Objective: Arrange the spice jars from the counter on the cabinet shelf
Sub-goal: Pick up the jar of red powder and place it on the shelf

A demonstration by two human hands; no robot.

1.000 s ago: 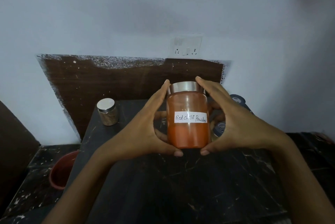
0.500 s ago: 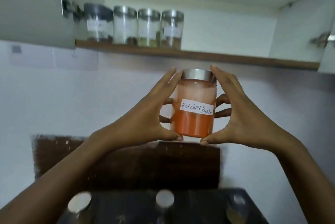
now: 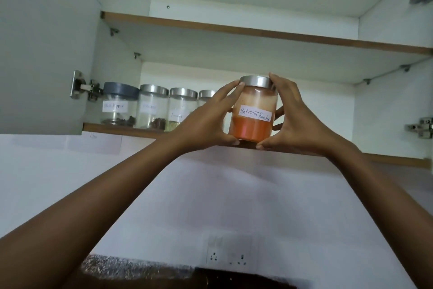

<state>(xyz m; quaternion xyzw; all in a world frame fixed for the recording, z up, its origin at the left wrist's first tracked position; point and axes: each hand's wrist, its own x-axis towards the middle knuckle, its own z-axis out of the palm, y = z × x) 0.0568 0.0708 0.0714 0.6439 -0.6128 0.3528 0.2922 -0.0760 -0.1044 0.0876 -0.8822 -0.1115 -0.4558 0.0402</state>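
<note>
A glass jar of red chilli powder (image 3: 254, 110), with a steel lid and a white handwritten label, sits between both my hands at the front edge of the lower cabinet shelf (image 3: 121, 130). My left hand (image 3: 208, 122) clasps its left side and my right hand (image 3: 295, 122) its right side. I cannot tell whether its base rests on the shelf. To the left, a row of jars stands on the shelf: a grey-lidded jar (image 3: 118, 103), a steel-lidded jar (image 3: 152, 107), another steel-lidded jar (image 3: 180, 108), and one more (image 3: 207, 96) mostly hidden behind my left hand.
The open left cabinet door (image 3: 42, 54) hangs beside the shelf, with hinges showing on both sides. An upper shelf (image 3: 257, 33) spans the cabinet above. Shelf space lies right of the held jar. A wall socket (image 3: 228, 256) sits low on the white wall.
Both hands have lifted the chilli jar from the counter up to the lower shelf's front edge. The view has tilted upward, so the counter and its jars have dropped out of sight.
</note>
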